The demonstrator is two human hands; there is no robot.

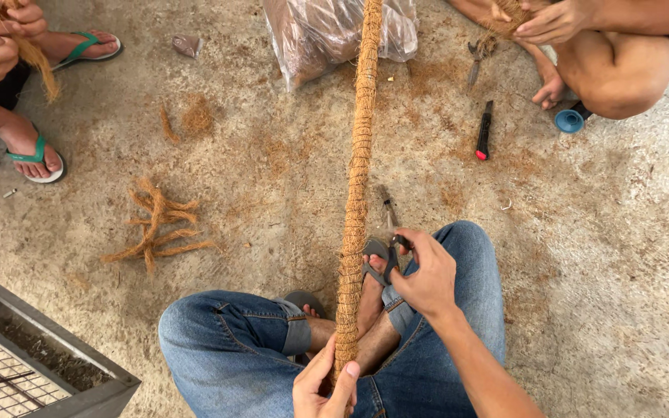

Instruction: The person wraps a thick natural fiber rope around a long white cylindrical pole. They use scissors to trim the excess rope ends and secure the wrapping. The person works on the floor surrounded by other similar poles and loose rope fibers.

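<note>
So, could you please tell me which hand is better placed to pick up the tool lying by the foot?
Probably the right. The right hand is already at the sandal, beside the small metal tool on the floor. The left hand has its grip on the coir-wrapped pole, steadying its lower end.

The fibre-wrapped pole point(356, 186) runs straight up the middle, its near end in the left hand point(325, 387) between the knees, the right hand point(426, 272) just to its right by the foot. Loose fibre strands point(158, 224) lie on the floor to the left, a metal crate point(94, 387) sits in the near-left corner. Beyond, a plastic bag point(327, 35) lies behind the pole, with a utility knife point(485, 130) off to the right.
</note>
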